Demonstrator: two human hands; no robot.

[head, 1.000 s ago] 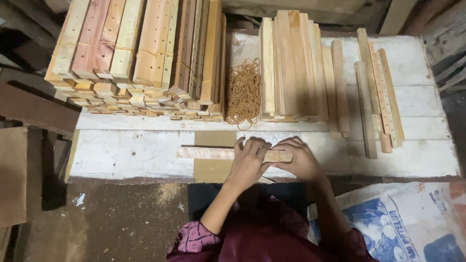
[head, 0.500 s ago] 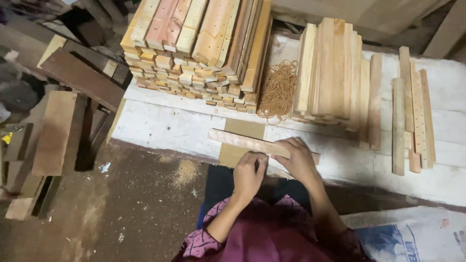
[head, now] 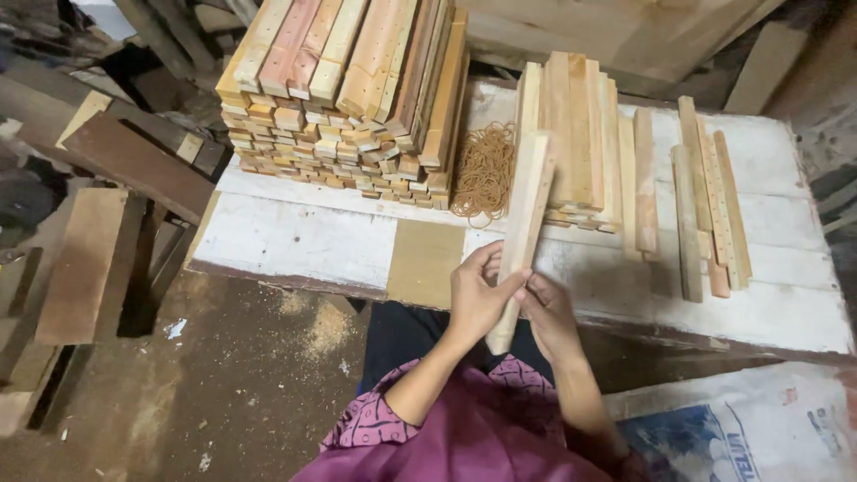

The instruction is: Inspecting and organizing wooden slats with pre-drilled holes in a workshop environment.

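I hold a bundle of pale wooden slats [head: 525, 214] upright and tilted a little, its lower end near my lap. My left hand [head: 475, 299] grips it from the left and my right hand [head: 546, 314] from the right, both around its lower part. It hangs over the front edge of a white-painted wooden table [head: 295, 241]. A heap of tan rubber bands [head: 484, 171] lies on the table just behind the bundle.
A tall stack of slats [head: 348, 98] stands at the table's back left. A lower stack [head: 576, 134] and several loose slats [head: 705, 205] lie to the right. Dark planks [head: 85, 259] lean at the left over a sawdust floor. A white sack [head: 741, 428] sits at lower right.
The bundle lay flat across the table's front edge under both hands. Now it is lifted and turned nearly upright. The view has swung toward the left.
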